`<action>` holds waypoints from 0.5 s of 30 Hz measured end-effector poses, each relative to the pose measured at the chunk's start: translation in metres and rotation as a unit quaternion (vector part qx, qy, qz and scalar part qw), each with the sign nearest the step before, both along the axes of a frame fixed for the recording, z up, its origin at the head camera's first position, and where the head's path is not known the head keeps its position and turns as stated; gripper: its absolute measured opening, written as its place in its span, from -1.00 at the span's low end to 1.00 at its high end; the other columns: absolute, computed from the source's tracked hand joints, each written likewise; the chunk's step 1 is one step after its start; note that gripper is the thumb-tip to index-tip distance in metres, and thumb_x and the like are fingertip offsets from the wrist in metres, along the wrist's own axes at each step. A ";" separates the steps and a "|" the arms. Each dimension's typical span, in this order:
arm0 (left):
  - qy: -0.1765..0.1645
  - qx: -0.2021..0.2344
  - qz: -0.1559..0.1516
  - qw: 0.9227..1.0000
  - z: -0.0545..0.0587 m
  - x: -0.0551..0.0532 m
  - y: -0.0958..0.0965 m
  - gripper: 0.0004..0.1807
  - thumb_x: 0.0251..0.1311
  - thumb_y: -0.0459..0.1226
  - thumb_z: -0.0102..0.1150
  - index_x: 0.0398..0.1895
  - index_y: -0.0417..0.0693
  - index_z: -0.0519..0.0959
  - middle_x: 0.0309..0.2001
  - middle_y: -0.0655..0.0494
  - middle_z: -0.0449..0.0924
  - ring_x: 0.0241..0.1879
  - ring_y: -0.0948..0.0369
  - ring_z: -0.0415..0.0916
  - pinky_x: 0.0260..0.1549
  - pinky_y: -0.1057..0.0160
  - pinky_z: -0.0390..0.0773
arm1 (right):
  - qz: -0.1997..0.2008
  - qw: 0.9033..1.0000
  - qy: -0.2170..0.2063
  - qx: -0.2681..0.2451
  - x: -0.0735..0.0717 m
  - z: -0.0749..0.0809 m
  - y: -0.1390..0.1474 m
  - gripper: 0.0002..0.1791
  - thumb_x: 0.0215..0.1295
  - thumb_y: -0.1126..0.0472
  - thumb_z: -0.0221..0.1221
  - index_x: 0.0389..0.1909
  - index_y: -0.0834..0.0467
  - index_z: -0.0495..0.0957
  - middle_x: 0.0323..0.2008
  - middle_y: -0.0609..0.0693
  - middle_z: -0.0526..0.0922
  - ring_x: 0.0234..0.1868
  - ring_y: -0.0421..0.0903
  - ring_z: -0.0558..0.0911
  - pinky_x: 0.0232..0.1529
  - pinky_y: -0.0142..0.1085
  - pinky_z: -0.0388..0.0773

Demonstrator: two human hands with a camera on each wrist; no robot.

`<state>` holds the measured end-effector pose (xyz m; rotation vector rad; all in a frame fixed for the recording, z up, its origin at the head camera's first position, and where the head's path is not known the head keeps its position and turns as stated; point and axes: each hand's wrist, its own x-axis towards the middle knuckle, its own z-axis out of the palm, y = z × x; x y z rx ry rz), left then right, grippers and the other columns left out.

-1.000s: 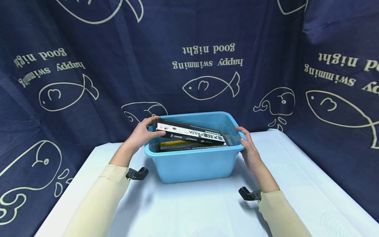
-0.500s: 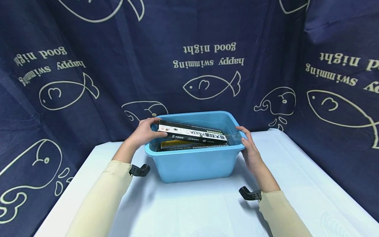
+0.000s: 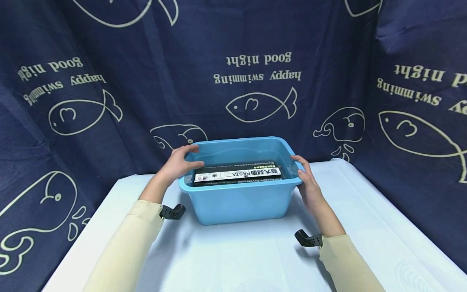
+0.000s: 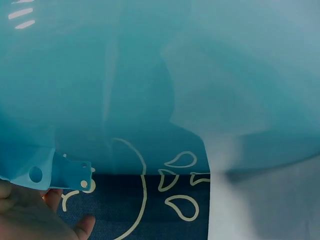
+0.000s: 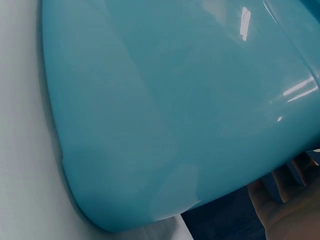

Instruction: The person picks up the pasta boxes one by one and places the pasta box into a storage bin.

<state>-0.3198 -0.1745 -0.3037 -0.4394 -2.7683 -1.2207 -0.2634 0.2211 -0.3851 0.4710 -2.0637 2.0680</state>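
Observation:
A light blue plastic bin (image 3: pixel 240 207) stands on the table. Inside it lies a black pasta box (image 3: pixel 238 174) with a white label strip, flat over another black box (image 3: pixel 238 182) whose front edge shows. My left hand (image 3: pixel 177 164) is over the bin's left end, thumb and fingers spread apart with nothing between them. At the right end, my right hand (image 3: pixel 309 186) grips the rim, thumb and fingers at either side of it. The left wrist view has the left hand (image 4: pixel 40 215) under the bin's rim; the right wrist view shows right-hand fingers (image 5: pixel 280 192) beside its wall.
A white cloth covers the table (image 3: pixel 233 259). Close behind the bin hangs a navy curtain (image 3: pixel 189 89) with fish and whale drawings, which also runs along both sides. Black straps (image 3: pixel 171 211) sit on both wrists.
The pasta box, tilted up with its left end in my left hand before, has dropped flat into the bin. My left hand has let go of it. The right hand stays on the rim.

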 end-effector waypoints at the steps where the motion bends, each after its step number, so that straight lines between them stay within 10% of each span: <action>1: -0.001 0.005 -0.002 1.000 -0.001 0.000 0.000 -0.21 0.22 -0.15 0.32 0.48 -0.14 0.26 0.39 -0.12 0.38 0.54 -0.09 -0.08 0.50 -0.20 0.00 | -0.001 1.000 -0.001 0.000 0.000 -0.001 0.000 -0.40 0.40 -0.01 -0.24 0.46 -0.12 0.08 0.57 0.07 -0.14 0.56 0.22 -0.09 0.45 0.38 -0.28; 15: -0.011 0.112 0.003 0.994 -0.013 0.016 -0.003 -0.34 0.36 -0.10 0.16 0.48 -0.03 0.28 0.54 -0.03 0.18 0.57 -0.04 0.00 0.51 -0.19 0.01 | -0.002 1.000 -0.006 0.002 -0.001 -0.001 0.001 -0.40 0.40 -0.03 -0.23 0.47 -0.14 0.08 0.58 0.08 -0.15 0.56 0.23 -0.09 0.45 0.38 -0.27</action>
